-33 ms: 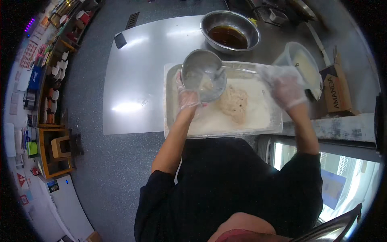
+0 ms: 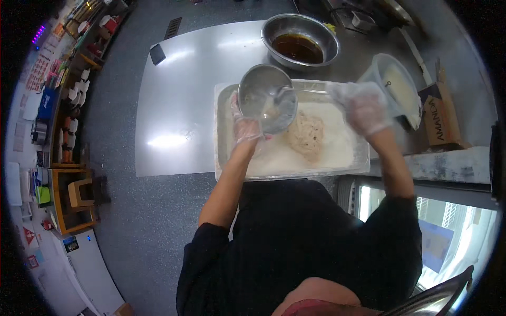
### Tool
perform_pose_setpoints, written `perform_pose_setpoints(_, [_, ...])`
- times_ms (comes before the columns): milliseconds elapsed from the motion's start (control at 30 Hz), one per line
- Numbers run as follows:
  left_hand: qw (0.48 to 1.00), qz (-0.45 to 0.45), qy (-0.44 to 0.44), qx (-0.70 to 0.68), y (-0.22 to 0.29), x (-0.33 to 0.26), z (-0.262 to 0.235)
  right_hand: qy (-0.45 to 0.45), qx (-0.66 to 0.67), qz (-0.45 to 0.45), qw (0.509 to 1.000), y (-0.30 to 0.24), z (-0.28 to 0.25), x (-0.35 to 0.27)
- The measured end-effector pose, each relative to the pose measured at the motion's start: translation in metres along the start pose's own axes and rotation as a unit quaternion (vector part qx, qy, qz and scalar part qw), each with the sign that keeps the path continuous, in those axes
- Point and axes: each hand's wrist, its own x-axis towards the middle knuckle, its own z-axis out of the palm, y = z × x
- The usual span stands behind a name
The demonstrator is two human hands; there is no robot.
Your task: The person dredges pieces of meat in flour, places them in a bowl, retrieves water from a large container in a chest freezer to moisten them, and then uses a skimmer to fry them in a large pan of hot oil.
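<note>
My left hand (image 2: 246,122), in a clear plastic glove, grips the rim of a tilted metal bowl (image 2: 252,84) above the left part of a white tray. A little pale, wet residue shows inside the bowl. My right hand (image 2: 365,108), also gloved and smeared by motion, is closed on the handle of a long metal spoon (image 2: 312,91). The spoon's head reaches into the bowl and is blurred. White powder (image 2: 337,142) that looks like flour covers the tray (image 2: 290,176). On it, right of the bowl, lies a wet, pale, lumpy mass (image 2: 307,138).
A large steel bowl of dark brown liquid (image 2: 298,48) stands beyond the tray. At the right are a translucent tub of white powder (image 2: 396,87) and a cardboard box (image 2: 444,118). A phone (image 2: 157,54) lies at the far left corner of the steel table (image 2: 174,116).
My right hand has shifted slightly left, toward the bowl, with the spoon. My left hand and the tilted bowl hold almost the same place.
</note>
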Motion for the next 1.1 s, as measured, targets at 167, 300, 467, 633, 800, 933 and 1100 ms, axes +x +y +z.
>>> perform_pose_setpoints(167, [0.999,0.022,-0.010,0.036,-0.002,-0.006,0.000,-0.295,0.094,0.083,0.947,-0.031,0.009,0.034])
perform_pose_setpoints(300, [1.000,0.008,0.010,0.018,-0.003,-0.010,-0.008,-0.261,0.052,0.089,0.960,-0.011,-0.023,0.001])
perform_pose_setpoints(467, [0.999,0.001,0.016,0.027,0.005,-0.014,-0.008,-0.229,0.010,0.104,0.968,0.007,-0.026,-0.025])
perform_pose_setpoints(633, [0.990,-0.099,-0.039,-0.095,-0.030,-0.002,-0.048,-0.281,0.113,0.180,0.936,0.003,-0.021,-0.006])
perform_pose_setpoints(800, [0.990,-0.094,0.044,-0.098,-0.017,-0.019,-0.079,-0.096,0.121,-0.038,0.987,-0.063,0.014,0.018])
perform_pose_setpoints(933, [0.997,-0.038,0.060,-0.017,-0.028,-0.035,-0.159,-0.070,0.254,-0.099,0.960,-0.131,-0.001,0.063])
perform_pose_setpoints(1100, [0.952,-0.171,0.121,-0.223,-0.025,-0.041,-0.258,-0.379,0.351,0.033,0.856,-0.221,-0.035,0.110])
